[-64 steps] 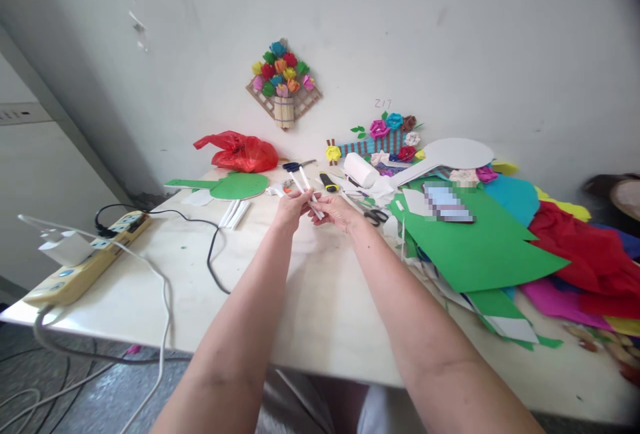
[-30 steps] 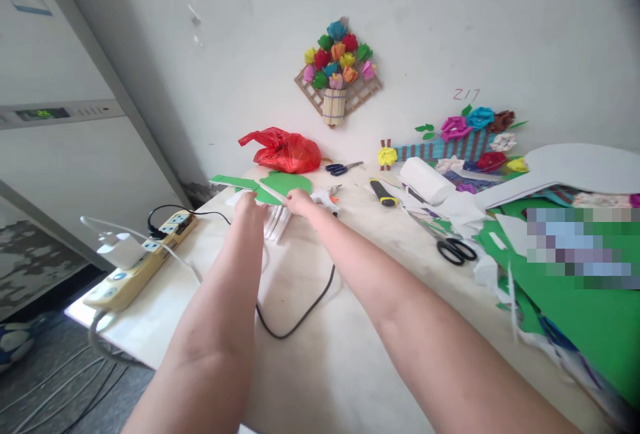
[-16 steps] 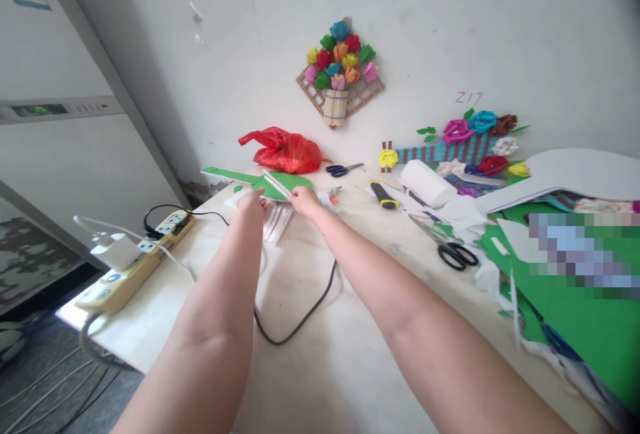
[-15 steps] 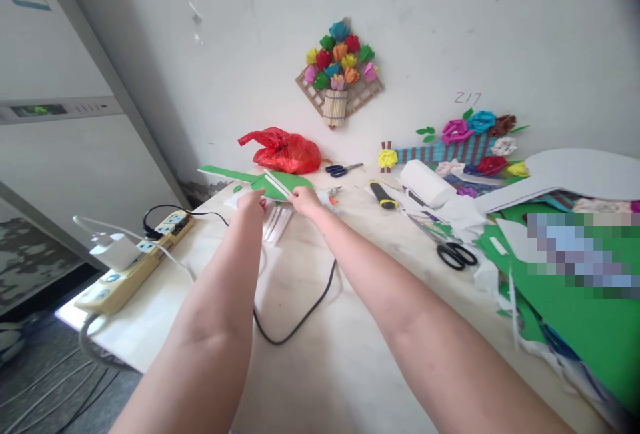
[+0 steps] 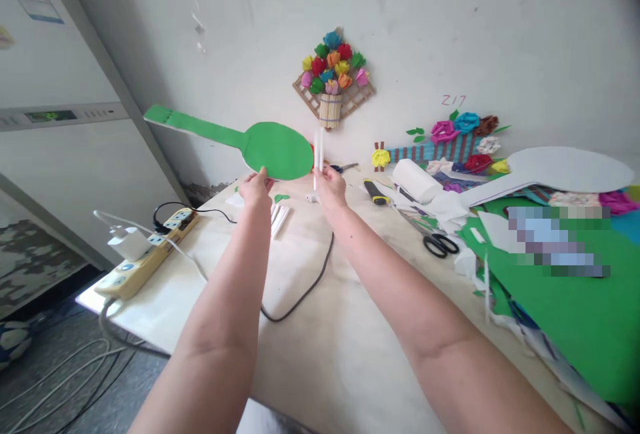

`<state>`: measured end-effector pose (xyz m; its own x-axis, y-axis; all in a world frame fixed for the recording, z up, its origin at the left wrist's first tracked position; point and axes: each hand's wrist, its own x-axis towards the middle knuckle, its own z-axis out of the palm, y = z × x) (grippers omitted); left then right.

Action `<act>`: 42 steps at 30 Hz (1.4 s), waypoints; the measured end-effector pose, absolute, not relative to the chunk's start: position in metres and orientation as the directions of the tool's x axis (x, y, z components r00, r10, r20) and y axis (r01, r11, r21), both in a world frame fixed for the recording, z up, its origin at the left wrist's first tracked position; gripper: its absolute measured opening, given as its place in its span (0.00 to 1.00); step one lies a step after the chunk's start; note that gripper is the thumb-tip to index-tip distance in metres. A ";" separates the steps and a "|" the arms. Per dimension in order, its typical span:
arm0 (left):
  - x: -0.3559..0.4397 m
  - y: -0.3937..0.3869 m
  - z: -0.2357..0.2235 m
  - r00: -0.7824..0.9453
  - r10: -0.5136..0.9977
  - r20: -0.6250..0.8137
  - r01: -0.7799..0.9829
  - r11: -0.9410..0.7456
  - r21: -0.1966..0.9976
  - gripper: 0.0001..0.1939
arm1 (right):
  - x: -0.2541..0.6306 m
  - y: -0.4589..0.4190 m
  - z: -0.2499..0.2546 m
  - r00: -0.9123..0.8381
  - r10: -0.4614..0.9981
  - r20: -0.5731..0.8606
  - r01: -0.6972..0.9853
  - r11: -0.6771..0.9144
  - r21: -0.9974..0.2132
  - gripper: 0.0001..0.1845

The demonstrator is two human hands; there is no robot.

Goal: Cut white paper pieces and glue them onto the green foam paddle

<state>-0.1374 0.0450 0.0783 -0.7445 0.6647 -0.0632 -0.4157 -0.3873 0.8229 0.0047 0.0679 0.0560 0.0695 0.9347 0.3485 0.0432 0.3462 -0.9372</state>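
My left hand (image 5: 256,189) pinches the lower edge of a green paddle-shaped cutout (image 5: 279,151) with a rounded end and a long handle. The cutout is raised, its handle pointing left and its green face towards me. To its right, my right hand (image 5: 332,190) is closed around thin white sticks (image 5: 319,151) that stand nearly upright, blurred at the top. On the table below lie several more white sticks (image 5: 281,222), partly covered by my left arm. Small green scraps (image 5: 281,198) rest just behind them.
A power strip (image 5: 145,257) with plugs and cables lies along the left edge. To the right are a utility knife (image 5: 376,192), black-handled scissors (image 5: 441,245), a white roll (image 5: 416,181), paper scraps and green sheets (image 5: 560,314). A black cable (image 5: 305,304) loops across the table.
My left hand has lifted the green cutout off the table, up towards me. The white sticks in my right hand have swung from slanting over the cutout to nearly upright beside it.
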 end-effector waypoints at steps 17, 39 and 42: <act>0.051 -0.022 0.050 -0.273 0.961 0.045 -0.550 -0.194 0.812 0.09 | 0.124 0.003 0.053 0.234 0.956 0.175 -0.452 0.266 -0.851 0.15; -0.027 -0.060 0.037 0.443 0.896 0.016 -0.344 0.154 0.926 0.24 | 0.237 0.034 0.021 -0.031 0.980 0.197 -0.402 0.168 -0.900 0.12; -0.017 -0.056 0.039 0.518 0.855 0.020 -0.307 0.163 0.938 0.20 | 0.241 0.038 0.025 0.101 0.976 0.191 -0.323 0.213 -0.922 0.10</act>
